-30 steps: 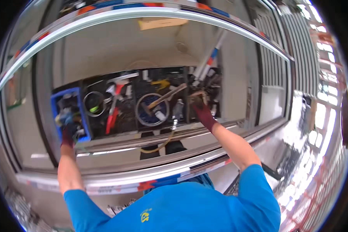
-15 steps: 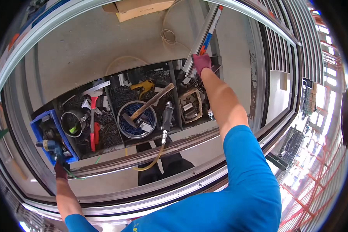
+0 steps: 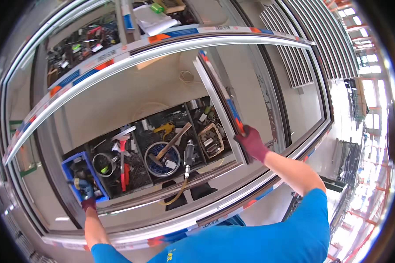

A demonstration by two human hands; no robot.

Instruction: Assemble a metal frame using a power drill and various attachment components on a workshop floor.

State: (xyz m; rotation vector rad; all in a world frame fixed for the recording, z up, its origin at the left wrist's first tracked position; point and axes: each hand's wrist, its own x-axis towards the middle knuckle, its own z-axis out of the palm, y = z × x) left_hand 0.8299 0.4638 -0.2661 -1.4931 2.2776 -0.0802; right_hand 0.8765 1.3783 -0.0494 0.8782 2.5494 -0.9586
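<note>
My right hand point(image 3: 252, 143), in a dark red glove, is closed around the near part of a long metal profile bar point(image 3: 217, 94) with red, white and blue film along it. The bar slants away from me across the right end of the tool tray, inside the large metal frame point(image 3: 131, 59). My left hand point(image 3: 88, 203), gloved too, is wrapped round the grip of a blue cordless drill point(image 3: 83, 186). The drill is over or in the blue plastic crate point(image 3: 69, 168); whether it rests there I cannot tell.
The compartmented tray holds a round tin point(image 3: 147, 164) of screws, a wooden-handled hammer point(image 3: 174, 140), a red-handled tool point(image 3: 122, 164), a yellow tool point(image 3: 163, 128) and an air tool point(image 3: 188, 153) with a hose. Dark profiles point(image 3: 294, 65) are stacked beyond the frame's right side.
My right hand has brought the profile bar nearer to me, down beside the tray's right end. The view has tilted, showing more of the frame's far side. My left hand keeps the drill by the crate.
</note>
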